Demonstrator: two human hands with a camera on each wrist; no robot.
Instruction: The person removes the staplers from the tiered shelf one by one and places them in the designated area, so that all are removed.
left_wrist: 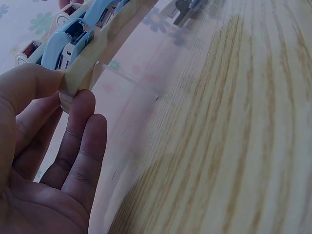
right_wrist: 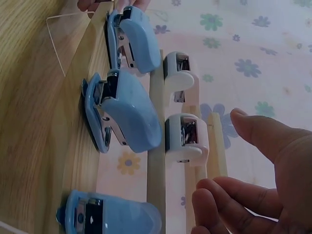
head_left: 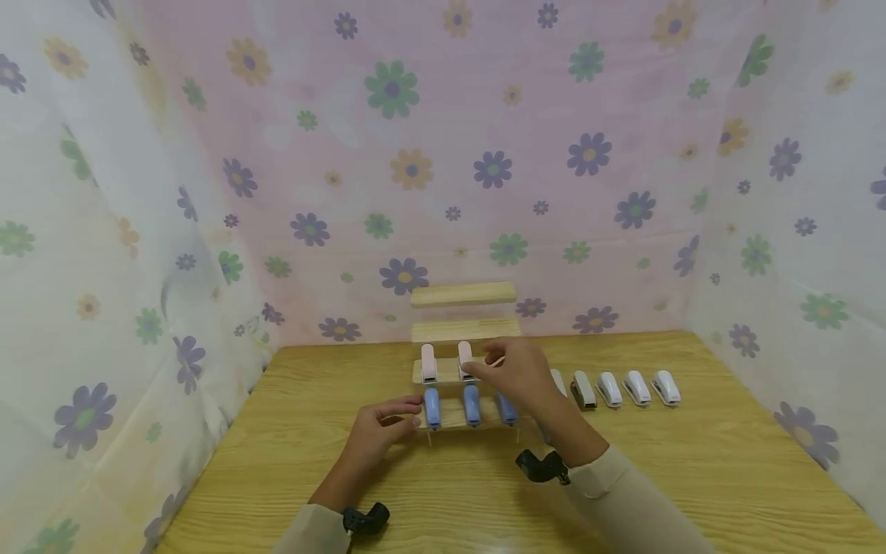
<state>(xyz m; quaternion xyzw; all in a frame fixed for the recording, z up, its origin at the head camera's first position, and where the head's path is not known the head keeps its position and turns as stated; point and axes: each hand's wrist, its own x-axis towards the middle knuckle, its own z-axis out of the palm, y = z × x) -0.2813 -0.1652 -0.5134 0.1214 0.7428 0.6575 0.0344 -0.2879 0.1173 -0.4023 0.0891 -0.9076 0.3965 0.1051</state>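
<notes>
A small tiered rack with wooden shelves stands on the table. Three blue staplers (right_wrist: 130,111) sit on its lowest shelf (head_left: 453,415). Two pale pink-and-white staplers (head_left: 429,363) stand on the shelf above. My left hand (head_left: 374,432) pinches the left end of the lowest shelf between thumb and fingers, beside the leftmost blue stapler (left_wrist: 56,46). At the right, my right hand (head_left: 521,377) is beside the second pale stapler (right_wrist: 186,139). In the right wrist view its thumb (right_wrist: 258,129) is apart from that stapler, and the fingers hold nothing.
Right of the rack, several white staplers (head_left: 637,388) and a grey-green one (head_left: 584,390) line the wooden table (head_left: 692,462). My right forearm partly covers a blue item there. Two upper shelves (head_left: 464,294) hold nothing. Flowered cloth (head_left: 450,115) surrounds the back and sides.
</notes>
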